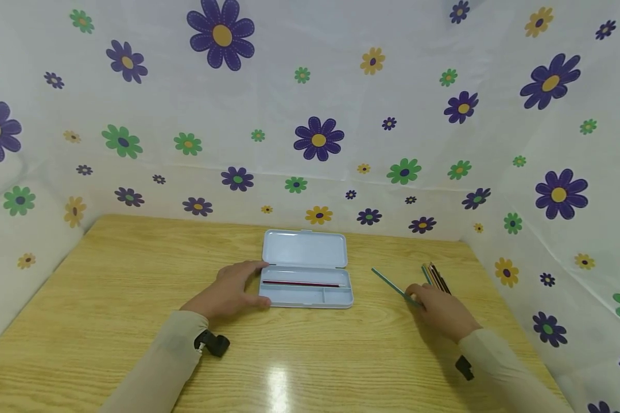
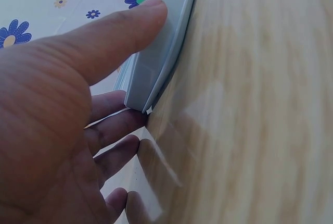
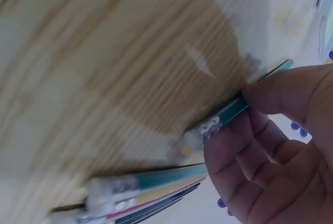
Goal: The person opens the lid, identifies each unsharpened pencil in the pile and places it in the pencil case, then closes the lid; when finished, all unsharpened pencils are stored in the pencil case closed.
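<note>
An open light-blue pencil case [image 1: 305, 305] lies on the wooden table, its lid [image 1: 305, 248] folded back. Inside the rear compartment is a dark red pencil [image 1: 302, 283]. My left hand [image 1: 232, 289] touches the case's left end, thumb at the front corner and fingers near the hinge. In the left wrist view, the thumb [image 2: 125, 36] rests along the case wall [image 2: 158, 52]. Off to the right, my right hand [image 1: 441, 310] pinches a green pencil [image 1: 390, 281] between thumb and fingers. Its white eraser end [image 3: 195, 138] shows in the right wrist view.
Several more pencils [image 1: 438, 278] lie bunched just beyond the right hand, eraser ends visible in the right wrist view. A white flowered cloth [image 1: 268, 115] walls off the back and sides of the table [image 1: 330, 361].
</note>
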A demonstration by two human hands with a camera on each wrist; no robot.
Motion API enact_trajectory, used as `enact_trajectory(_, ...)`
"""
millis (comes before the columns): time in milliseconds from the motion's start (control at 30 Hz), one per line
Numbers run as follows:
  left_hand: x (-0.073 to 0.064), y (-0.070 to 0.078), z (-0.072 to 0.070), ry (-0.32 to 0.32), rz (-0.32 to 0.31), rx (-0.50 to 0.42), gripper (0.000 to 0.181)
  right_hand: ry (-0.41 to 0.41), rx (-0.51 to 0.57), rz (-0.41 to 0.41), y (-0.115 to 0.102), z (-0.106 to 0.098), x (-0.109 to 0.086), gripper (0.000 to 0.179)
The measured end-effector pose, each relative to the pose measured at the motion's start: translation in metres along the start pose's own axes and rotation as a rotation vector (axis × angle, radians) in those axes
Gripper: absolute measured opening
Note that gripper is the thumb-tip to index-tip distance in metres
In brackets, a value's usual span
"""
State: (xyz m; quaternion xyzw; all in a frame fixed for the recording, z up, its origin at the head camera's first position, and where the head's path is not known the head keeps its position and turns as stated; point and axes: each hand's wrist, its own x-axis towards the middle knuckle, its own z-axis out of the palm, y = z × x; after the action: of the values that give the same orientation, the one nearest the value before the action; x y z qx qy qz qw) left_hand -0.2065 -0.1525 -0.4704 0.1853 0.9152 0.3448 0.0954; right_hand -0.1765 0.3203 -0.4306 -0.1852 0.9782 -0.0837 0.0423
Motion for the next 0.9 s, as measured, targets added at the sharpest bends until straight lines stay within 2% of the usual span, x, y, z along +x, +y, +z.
enact_trajectory(233,0.001,0.000,0.000,-0.002,-0.006,0.015,0.092,0.024,-0.093,-0.005,-0.013,-0.001,0.004,0.021)
enact_trajectory(400,0.002,-0.001,0.001,-0.002,-0.006,0.020,0.093,0.008,-0.162,-0.019,-0.017,0.000,0.009,0.019)
enact_trajectory(533,0.001,-0.001,0.000,-0.002,-0.003,0.021,0.092,-0.004,-0.172,-0.013,-0.019,0.002,0.010,0.024)
enact_trajectory(667,0.001,0.000,0.000,-0.002,-0.004,0.024,0.091,-0.005,-0.147,-0.015,-0.015,0.006,0.012,0.025)
enact_trajectory(900,0.001,0.000,0.000,-0.002,0.001,0.021,0.091,0.000,-0.023,0.013,-0.003,0.004,0.016,0.021)
